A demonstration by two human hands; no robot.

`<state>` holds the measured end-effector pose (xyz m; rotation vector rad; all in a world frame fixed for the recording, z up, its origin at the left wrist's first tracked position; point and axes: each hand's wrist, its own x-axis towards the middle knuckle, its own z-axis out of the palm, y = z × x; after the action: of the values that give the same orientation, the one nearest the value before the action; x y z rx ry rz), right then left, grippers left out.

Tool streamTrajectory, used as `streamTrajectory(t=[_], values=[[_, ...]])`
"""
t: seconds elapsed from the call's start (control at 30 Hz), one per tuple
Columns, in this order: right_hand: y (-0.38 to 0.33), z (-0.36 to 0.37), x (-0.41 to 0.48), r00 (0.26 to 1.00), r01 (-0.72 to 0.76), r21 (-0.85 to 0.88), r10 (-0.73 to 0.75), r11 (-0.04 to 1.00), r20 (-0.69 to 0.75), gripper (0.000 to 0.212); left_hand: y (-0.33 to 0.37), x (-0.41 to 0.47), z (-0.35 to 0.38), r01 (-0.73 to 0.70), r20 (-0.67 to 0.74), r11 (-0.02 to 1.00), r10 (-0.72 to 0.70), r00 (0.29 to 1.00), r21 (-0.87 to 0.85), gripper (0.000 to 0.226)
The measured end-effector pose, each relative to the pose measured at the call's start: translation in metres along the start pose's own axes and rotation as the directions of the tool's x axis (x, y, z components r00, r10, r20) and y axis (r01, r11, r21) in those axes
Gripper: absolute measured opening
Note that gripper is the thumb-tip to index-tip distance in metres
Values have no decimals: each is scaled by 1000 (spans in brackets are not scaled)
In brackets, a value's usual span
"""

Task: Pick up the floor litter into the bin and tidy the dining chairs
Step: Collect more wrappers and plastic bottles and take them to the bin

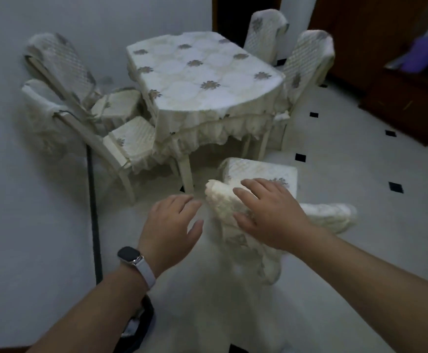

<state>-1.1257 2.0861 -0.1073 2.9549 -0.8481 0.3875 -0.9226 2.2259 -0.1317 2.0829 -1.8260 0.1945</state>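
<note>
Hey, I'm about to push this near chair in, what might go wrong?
The right hand rests on the loose fabric cover of the near chair, so the cover may slide rather than move the chair. The chair could also snag the frilled tablecloth. The black cable on the floor beside you is a trip hazard.

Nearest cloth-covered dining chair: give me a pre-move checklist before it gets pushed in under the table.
1. Right hand on the nearest cream cloth-covered chair's backrest: ok, resting on top.
2. Left hand on the backrest: not ok, open beside it.
3. Gap under the cream frilled tablecloth table: ok, open ahead of the seat.
4. Black cord on the floor: ok, left of the chair's path.
5. Litter under the chair: cannot tell.
</note>
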Motion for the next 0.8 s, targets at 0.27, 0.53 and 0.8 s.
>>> streamTrajectory(t=[0.27,0.53,0.8], values=[[177,-33,-106,976,-211,-19,209,977,-61,53,178,106,45,-206,18,979,206,978,-9,41],[292,-61,-180,930,-327,-24,317,945,-186,51,303,176,83,-360,34,933,359,933,-1,42],[367,-57,-212,885,-427,-40,408,903,-225,50,363,245,129,-531,-25,846,531,847,-41,37]])
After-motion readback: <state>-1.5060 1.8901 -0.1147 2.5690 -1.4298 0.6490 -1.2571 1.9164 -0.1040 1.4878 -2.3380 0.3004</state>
